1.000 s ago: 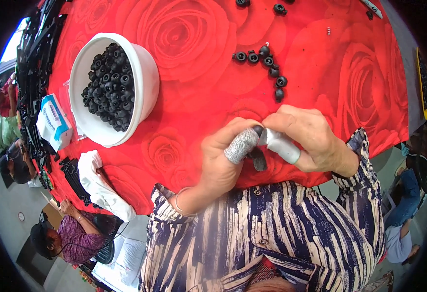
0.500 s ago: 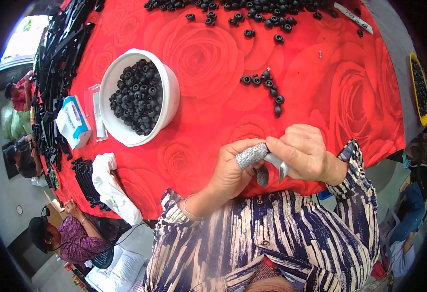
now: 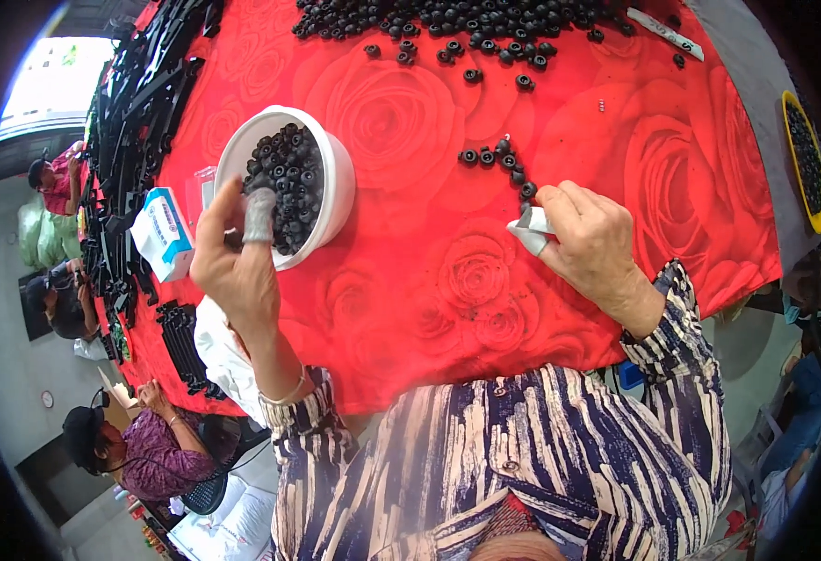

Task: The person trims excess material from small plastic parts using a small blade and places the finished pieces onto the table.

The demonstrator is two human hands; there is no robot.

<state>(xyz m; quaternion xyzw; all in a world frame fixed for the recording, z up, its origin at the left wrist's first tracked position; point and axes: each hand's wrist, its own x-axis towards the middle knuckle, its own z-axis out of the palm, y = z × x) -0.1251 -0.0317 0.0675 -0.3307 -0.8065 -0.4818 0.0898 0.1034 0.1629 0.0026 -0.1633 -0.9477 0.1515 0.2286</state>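
Observation:
My left hand (image 3: 237,262) is over the left side of a white plastic bowl (image 3: 338,201), its index finger and thumb apart. A grey speckled sleeve wraps that thumb. Small round black parts (image 3: 289,182) with hollow centres fill much of the bowl; a dark patch between finger and thumb is too blurred to tell. My right hand (image 3: 588,238) is closed around a pale grey, pointed, folded-looking piece (image 3: 532,232), whose exact kind I cannot make out. Just beyond its fingers, a short line of the same black parts (image 3: 517,176) lies on the red rose-patterned cloth (image 3: 401,299).
A large heap of black parts (image 3: 429,19) lies at the far edge. Long black strips (image 3: 149,122), a blue-and-white tissue pack (image 3: 163,234) and a white cloth (image 3: 223,351) are on the left. A yellow tray (image 3: 815,213) stands far right. A co-worker (image 3: 158,439) sits at left.
My hands have come apart. The left one has moved left to the bowl; the right has shifted slightly up, close to the line of black parts, keeping the pale piece.

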